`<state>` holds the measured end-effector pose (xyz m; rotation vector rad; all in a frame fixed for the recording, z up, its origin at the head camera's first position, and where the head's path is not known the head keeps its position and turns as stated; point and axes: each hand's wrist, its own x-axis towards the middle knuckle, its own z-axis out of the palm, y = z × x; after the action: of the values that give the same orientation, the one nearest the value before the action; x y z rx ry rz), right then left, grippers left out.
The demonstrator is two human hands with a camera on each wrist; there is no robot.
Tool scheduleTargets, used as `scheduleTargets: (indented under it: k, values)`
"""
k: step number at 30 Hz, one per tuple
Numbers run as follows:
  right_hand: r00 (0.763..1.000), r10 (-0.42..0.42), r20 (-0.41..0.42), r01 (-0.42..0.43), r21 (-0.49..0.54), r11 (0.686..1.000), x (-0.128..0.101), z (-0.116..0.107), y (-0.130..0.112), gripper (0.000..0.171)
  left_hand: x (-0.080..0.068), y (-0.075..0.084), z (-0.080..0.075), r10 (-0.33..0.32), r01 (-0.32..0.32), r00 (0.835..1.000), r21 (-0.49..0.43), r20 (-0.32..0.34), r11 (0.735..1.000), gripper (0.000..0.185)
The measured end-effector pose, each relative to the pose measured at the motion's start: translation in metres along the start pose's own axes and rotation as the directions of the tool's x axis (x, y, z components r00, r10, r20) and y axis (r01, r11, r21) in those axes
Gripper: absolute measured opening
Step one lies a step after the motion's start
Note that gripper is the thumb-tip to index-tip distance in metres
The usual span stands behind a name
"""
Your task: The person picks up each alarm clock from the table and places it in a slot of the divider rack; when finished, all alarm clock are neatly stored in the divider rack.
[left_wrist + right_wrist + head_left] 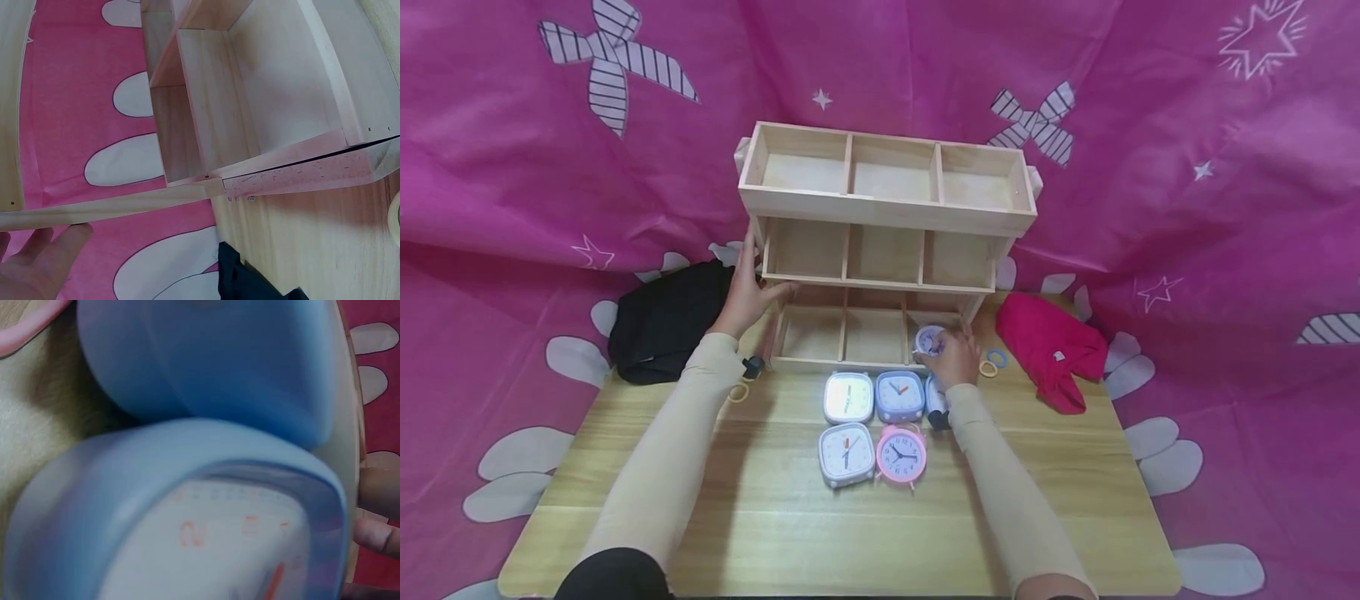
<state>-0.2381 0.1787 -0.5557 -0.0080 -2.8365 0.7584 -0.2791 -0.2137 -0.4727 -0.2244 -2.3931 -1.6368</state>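
Note:
A wooden three-tier shelf (887, 212) with divided compartments stands at the back of the table. My left hand (751, 292) rests against its left side, thumb spread across the front; in the left wrist view the fingertips touch a side strip (144, 199). My right hand (957, 360) holds a small lavender round alarm clock (928, 339) at the bottom tier's right compartment. In front lie a white clock (848, 397), a blue clock (900, 397), a pale square clock (846, 454) and a pink twin-bell clock (902, 456). The right wrist partly hides another clock (935, 398).
A black cloth (670, 321) lies left of the shelf and a red cloth (1052, 346) right of it. Yellow and blue rings (997, 358) sit near the right hand. At the left are more yellow rings (738, 392) and a small dark object (753, 367). A pink curtain hangs behind.

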Motion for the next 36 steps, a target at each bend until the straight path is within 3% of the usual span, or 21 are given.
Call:
scheduleTargets:
  k: [7,11,14,20,26,31,36]
  values:
    - [0.995,-0.072,-0.062,0.075,0.041,0.996,-0.005,-0.001,0.000,0.035,0.000,-0.003,-0.001,-0.009,0.009,1.000,0.011,0.006,1.000,0.128]
    - [0.978,-0.130,-0.164,0.149,0.113,0.982,-0.023,-0.007,-0.004,0.027,-0.001,-0.005,-0.001,-0.027,0.027,1.000,0.003,0.016,1.000,0.128]
    - [0.970,-0.162,-0.182,0.193,0.167,0.967,-0.047,-0.016,-0.011,0.022,-0.001,-0.005,-0.001,-0.027,0.027,0.999,0.005,0.022,1.000,0.127]
    - [0.981,-0.190,-0.043,0.194,0.168,0.967,-0.109,-0.035,-0.023,0.022,-0.002,-0.005,-0.003,-0.007,0.006,0.999,0.018,0.032,1.000,0.125]
    - [0.962,-0.235,0.139,0.211,0.168,0.963,-0.159,-0.033,-0.025,0.048,-0.001,-0.004,-0.003,0.013,-0.013,1.000,0.005,0.024,1.000,0.127]
    - [0.940,-0.232,0.250,0.187,0.190,0.964,-0.184,-0.021,-0.022,0.077,-0.001,-0.004,-0.004,0.015,-0.015,1.000,0.009,0.027,1.000,0.126]
    - [0.939,-0.225,0.262,0.175,0.200,0.964,-0.194,-0.009,-0.021,0.081,0.000,-0.002,-0.004,0.007,-0.007,1.000,0.007,0.026,1.000,0.125]
